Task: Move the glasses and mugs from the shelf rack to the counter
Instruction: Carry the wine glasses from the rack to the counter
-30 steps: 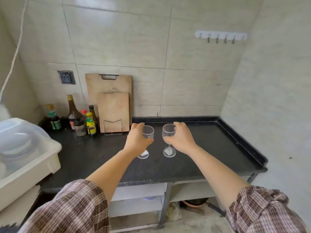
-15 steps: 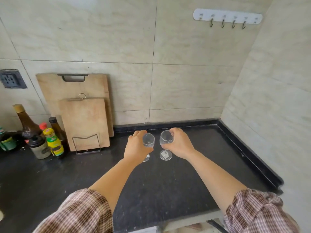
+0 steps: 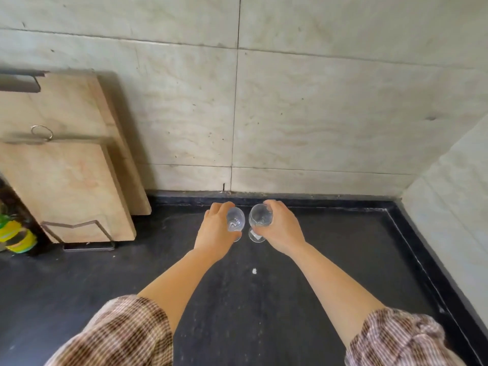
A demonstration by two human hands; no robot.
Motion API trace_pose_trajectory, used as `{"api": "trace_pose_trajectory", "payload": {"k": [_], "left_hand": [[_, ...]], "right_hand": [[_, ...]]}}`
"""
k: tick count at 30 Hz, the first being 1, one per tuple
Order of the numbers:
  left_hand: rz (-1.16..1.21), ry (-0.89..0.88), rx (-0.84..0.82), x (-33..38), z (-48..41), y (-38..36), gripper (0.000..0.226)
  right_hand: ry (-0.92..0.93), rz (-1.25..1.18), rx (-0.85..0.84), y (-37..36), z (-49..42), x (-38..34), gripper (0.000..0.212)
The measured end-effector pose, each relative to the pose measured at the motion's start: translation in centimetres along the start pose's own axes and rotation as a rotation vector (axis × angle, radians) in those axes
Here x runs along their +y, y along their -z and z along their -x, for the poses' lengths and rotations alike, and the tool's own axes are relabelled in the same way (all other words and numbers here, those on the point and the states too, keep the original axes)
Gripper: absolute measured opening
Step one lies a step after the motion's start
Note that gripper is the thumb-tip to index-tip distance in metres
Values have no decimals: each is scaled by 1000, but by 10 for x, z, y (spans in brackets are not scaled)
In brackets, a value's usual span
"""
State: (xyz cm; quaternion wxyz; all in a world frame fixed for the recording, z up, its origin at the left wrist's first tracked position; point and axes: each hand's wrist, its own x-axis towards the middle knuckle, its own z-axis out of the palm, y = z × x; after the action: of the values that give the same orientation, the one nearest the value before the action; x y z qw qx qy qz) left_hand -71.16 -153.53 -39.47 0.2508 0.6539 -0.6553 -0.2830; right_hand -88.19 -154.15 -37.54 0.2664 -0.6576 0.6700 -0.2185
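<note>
Two small clear stemmed glasses stand side by side near the back of the black counter point(image 3: 264, 299). My left hand point(image 3: 215, 231) is wrapped around the bowl of the left glass point(image 3: 235, 220). My right hand point(image 3: 281, 229) grips the bowl of the right glass point(image 3: 260, 216), whose round foot shows at counter level below it. I cannot tell whether the left glass's foot touches the counter; my hand covers it. The shelf rack is out of view.
Two wooden cutting boards point(image 3: 66, 180) lean against the tiled wall at the left in a wire stand point(image 3: 79, 233). A yellow-green bottle point(image 3: 15, 236) sits at the far left edge. A raised black rim point(image 3: 412, 233) borders the counter at the back and right.
I have come closer to the counter and look further down. Both hands carried the glasses toward the back wall and lower, the right glass now at counter level.
</note>
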Motion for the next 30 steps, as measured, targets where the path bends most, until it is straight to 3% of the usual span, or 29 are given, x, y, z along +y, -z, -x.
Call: {"api": "trace_pose_trajectory", "payload": {"k": [10,23,30], "left_hand": [[-129,-34,9,-20,-67,-22,65],[-194,18,-16,-26,-98,-24,74],[-212,35,-47,-26,-99,-24,80]], "right_hand": [[60,40,-39,-26,-85,17,53],[32,84,-102,-38,-111,24,56],[7,100,-141,-40,-110,25,72]]}}
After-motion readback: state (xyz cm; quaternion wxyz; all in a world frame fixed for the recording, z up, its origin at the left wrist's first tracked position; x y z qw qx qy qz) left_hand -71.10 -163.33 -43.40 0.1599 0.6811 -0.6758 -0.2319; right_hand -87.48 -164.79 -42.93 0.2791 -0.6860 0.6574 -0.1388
